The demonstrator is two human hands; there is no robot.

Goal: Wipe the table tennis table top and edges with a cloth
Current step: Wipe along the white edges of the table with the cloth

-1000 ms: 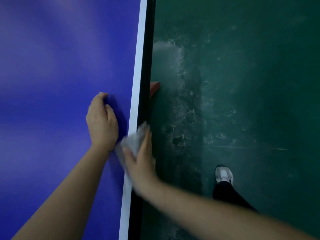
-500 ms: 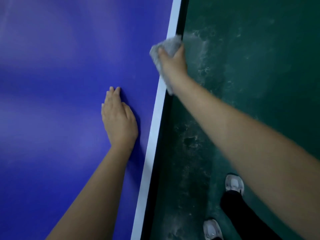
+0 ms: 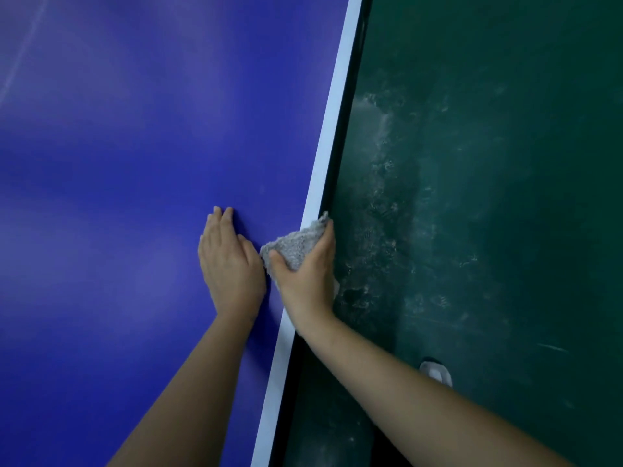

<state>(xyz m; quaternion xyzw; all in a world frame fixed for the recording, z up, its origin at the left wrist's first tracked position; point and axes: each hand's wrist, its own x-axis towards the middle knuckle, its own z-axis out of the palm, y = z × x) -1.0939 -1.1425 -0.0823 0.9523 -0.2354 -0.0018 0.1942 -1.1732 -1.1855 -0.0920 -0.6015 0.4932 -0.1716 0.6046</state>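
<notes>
Right hand [image 3: 308, 274] clamped on a grey cloth [image 3: 296, 246] over the white edge line [image 3: 323, 163] of the blue table [image 3: 135, 163]; left hand [image 3: 229, 264] flat, fingers spread, just beside; no writing readable; green floor [image 3: 488, 197] alongside.

No text, label, brand, number or sign can be read anywhere.

cloth [image 3: 296, 246] on table edge [image 3: 332, 112] — gripped
</notes>
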